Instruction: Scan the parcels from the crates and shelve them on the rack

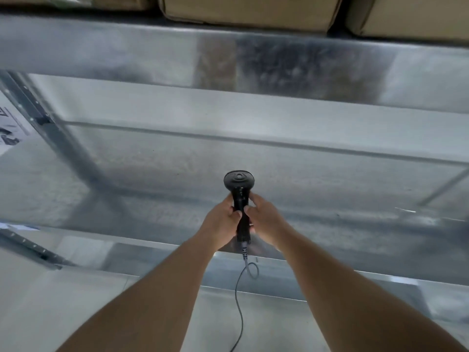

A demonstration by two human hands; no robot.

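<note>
Both bare forearms reach forward from the bottom of the view and meet at a black handheld barcode scanner (239, 196). Its grey cable (239, 298) hangs from the handle's base, loops once and trails down between the arms. Left hand (221, 226) wraps the handle from the left, fingers curled round it and thumb across the top. Right hand (264, 222) grips it from the right, fingers likewise curled on the handle. Held just above the bare galvanised metal shelf (330, 189) of the rack, the scanner's head points away. Farther off, brown cardboard parcels (248, 11) sit side by side on the next shelf up.
</note>
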